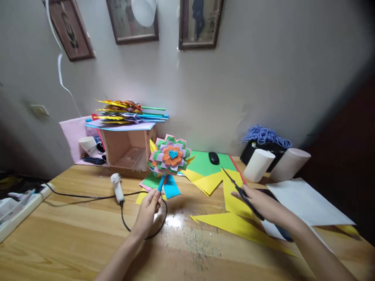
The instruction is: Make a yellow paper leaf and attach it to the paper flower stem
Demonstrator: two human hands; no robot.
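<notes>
My left hand [151, 203] is closed round the blue stick [161, 182] of a layered paper flower [172, 154], held upright above the table. The flower has pink, green, purple and orange layers with a blue heart at its centre. In my right hand [254, 198] is a pair of dark scissors [244, 195], blades pointing up and to the left, over a yellow paper piece [233, 195]. A long yellow pointed strip [234, 226] lies just below the scissors.
A cardboard box [125, 148] carries stacked paper flowers [118, 111]. A glue gun [117, 187] with its cord lies left of my left hand. Green sheet [202, 158], black mouse [213, 158], two white rolls [259, 164], white paper [307, 203] and blue yarn [265, 136] are further back or right.
</notes>
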